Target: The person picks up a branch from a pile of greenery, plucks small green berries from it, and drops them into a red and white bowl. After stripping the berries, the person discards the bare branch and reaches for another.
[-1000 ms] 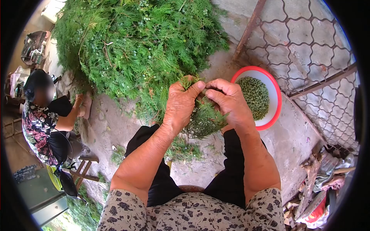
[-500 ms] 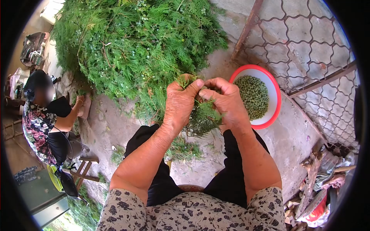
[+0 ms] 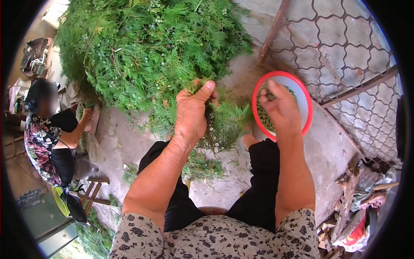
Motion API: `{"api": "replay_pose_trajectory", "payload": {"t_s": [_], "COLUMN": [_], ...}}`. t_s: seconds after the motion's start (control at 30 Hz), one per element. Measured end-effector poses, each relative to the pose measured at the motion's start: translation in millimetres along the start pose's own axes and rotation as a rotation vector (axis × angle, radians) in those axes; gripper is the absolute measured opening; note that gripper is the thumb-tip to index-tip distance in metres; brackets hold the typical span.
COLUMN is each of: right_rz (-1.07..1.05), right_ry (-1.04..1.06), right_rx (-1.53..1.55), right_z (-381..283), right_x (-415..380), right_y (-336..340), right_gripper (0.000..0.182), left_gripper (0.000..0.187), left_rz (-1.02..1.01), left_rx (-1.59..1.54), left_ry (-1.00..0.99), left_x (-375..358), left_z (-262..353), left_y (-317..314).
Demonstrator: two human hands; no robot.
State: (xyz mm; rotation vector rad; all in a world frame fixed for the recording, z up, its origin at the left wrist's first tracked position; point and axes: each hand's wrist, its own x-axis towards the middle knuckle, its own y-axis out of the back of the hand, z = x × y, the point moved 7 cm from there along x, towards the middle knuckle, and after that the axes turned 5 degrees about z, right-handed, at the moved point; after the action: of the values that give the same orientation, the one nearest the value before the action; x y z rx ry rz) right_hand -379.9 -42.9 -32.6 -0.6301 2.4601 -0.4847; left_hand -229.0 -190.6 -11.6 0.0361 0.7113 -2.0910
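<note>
My left hand [image 3: 192,110] is closed around a leafy green conifer sprig [image 3: 222,131], which looks like cypress and hangs out to the right below the thumb. My right hand [image 3: 281,105] is over a white basin with a red rim [image 3: 309,110]. Its fingers are slightly blurred, loosely curled and apart, with nothing visible between them. Small round green cones or berries [image 3: 268,118] cover the basin's bottom, partly hidden by that hand. Just beyond my left hand rises a big heap of cut conifer branches [image 3: 155,56] bearing similar pale cones.
A co-worker [image 3: 51,138] sits at the left, one hand near the heap, beside a wooden stool [image 3: 92,192]. Rusty wire mesh [image 3: 332,47] in a metal frame leans at the right. Wood scraps and bags [image 3: 355,216] lie lower right. Loose sprigs [image 3: 205,166] lie between my legs.
My right hand has left the sprig and moved right, over the basin, its fingers loosening. My left hand has shifted slightly left and keeps the sprig.
</note>
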Motion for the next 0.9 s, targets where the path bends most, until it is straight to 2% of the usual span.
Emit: {"api": "replay_pose_trajectory", "payload": {"t_s": [0.07,0.1,0.17,0.2,0.27,0.33,0.4,0.47,0.5,0.57,0.7,0.77,0.83,0.87,0.9], "right_rz": [0.236,0.237,0.469,0.468,0.495,0.534,0.570,0.589,0.587,0.395,-0.237,-0.353,-0.429,-0.429,-0.467], "right_ry": [0.060,0.060,0.509,0.510,0.690,0.689,0.683,0.453,0.450,0.280,0.102,0.198,0.320,0.320,0.076], "right_rx": [0.162,0.162,-1.198,-1.198,-1.544,-1.468,-1.391,-0.885,-0.886,-0.088,-0.669,-1.078,-0.853,-0.853,-0.809], "right_z": [-12,-18,-60,-65,-83,-88,-89,-76,-77,-62,-29,-8,21,25,40], "right_x": [16,16,0,-9,-31,-31,-26,-8,-5,2,-11,-28,-41,-45,-48], "right_y": [54,68,85,90,82,95,113,146,138,108,4,-37,-60,-66,-70], "right_gripper": [0.025,0.025,0.044,0.044,0.058,0.055,0.052,0.043,0.043,0.034,0.036,0.034,0.034,0.034,0.035], "left_gripper": [0.009,0.011,0.013,0.016,0.019,0.027,0.029,0.032,0.031,0.030,0.030,0.031,0.031,0.031,0.033], "left_rz": [0.061,0.122,0.185,0.242,0.299,0.418,0.382,0.349,0.368,0.388,0.442,0.449,0.460,0.461,0.424], "left_rx": [-0.088,-0.174,-0.182,-0.180,-0.180,-0.038,-0.024,-0.008,-0.006,-0.004,-0.130,-0.178,-0.102,-0.103,-0.098], "left_ry": [0.045,0.089,0.113,0.148,0.181,0.228,0.218,0.211,0.244,0.277,0.243,0.228,0.258,0.257,0.238], "left_x": [4,6,11,14,17,14,14,16,17,18,21,21,18,18,20], "left_z": [-3,-5,-7,-11,-11,-9,-8,-9,-12,-14,-15,-14,-11,-11,-10], "left_y": [8,13,21,29,35,43,43,45,50,52,48,46,41,42,41]}}
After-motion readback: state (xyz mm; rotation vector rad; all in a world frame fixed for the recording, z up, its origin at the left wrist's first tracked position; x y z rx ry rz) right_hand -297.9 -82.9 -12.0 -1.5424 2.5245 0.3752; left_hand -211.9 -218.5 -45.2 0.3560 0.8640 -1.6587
